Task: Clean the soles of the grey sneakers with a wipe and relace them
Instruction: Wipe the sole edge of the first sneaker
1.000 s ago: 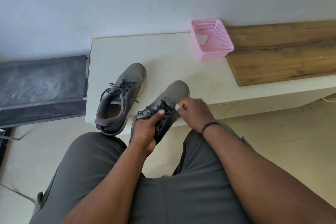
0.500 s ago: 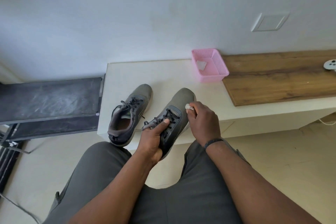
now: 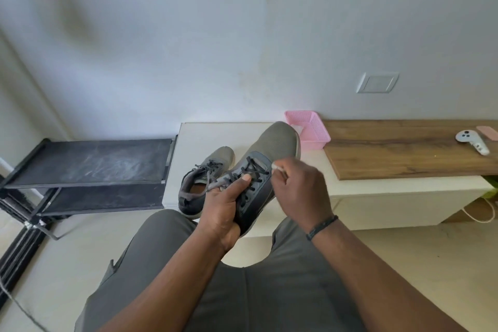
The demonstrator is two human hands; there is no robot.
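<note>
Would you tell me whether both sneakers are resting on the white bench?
No, only one sneaker rests on it; the left hand holds the other sneaker up.

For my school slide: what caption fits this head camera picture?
Left hand grips a grey sneaker while right hand pinches a white wipe beside its laces.

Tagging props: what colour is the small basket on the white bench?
Pink, with a fine mesh pattern: the basket, seen only in the head view, partly behind the held sneaker.
</note>
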